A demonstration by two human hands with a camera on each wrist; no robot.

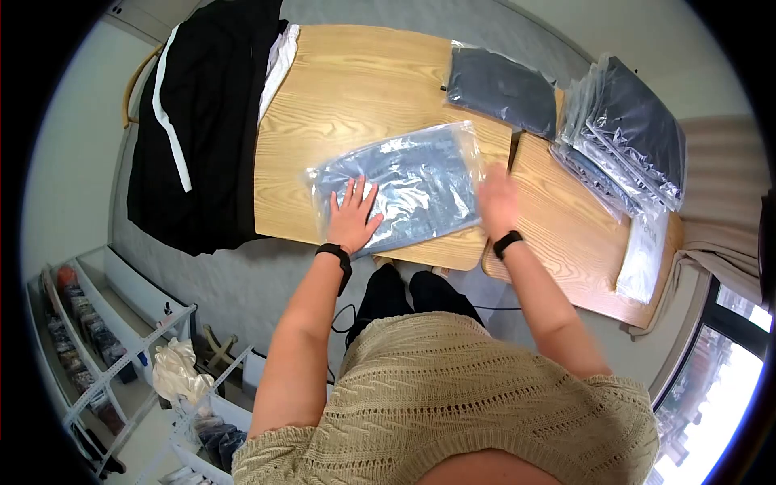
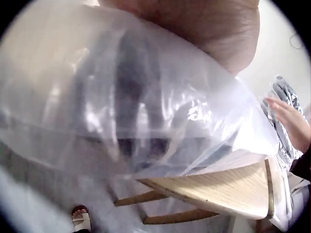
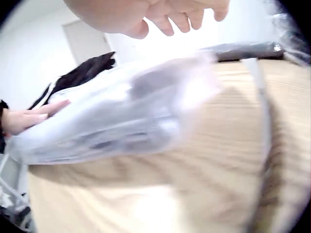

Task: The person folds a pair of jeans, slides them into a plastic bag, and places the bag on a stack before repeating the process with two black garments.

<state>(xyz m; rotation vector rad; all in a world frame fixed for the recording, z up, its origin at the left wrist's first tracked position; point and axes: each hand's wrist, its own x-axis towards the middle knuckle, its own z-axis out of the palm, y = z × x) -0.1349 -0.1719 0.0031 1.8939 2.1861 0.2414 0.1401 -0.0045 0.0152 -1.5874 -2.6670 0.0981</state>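
A clear plastic bag [image 1: 424, 182] with folded blue-grey fabric inside lies slantwise across the front of the wooden table. My left hand [image 1: 353, 220] presses flat on its left part, fingers spread. Slightly blurred, my right hand [image 1: 499, 202] is just past the bag's right end. Seen from the right wrist, the right hand [image 3: 155, 14] hovers above the table with fingers loosely extended and nothing in them. In that view the bag [image 3: 112, 114] looks puffed up. Close to the left wrist camera, the bag's clear film [image 2: 146, 111] bulges below the palm.
Another bagged dark garment [image 1: 501, 87] lies at the table's back right. Stacked bagged garments [image 1: 638, 121] and a white packet [image 1: 643, 263] sit on the adjoining right table [image 1: 558, 226]. Black clothing with a white stripe [image 1: 214, 121] drapes at the left. Shelving [image 1: 121, 364] stands lower left.
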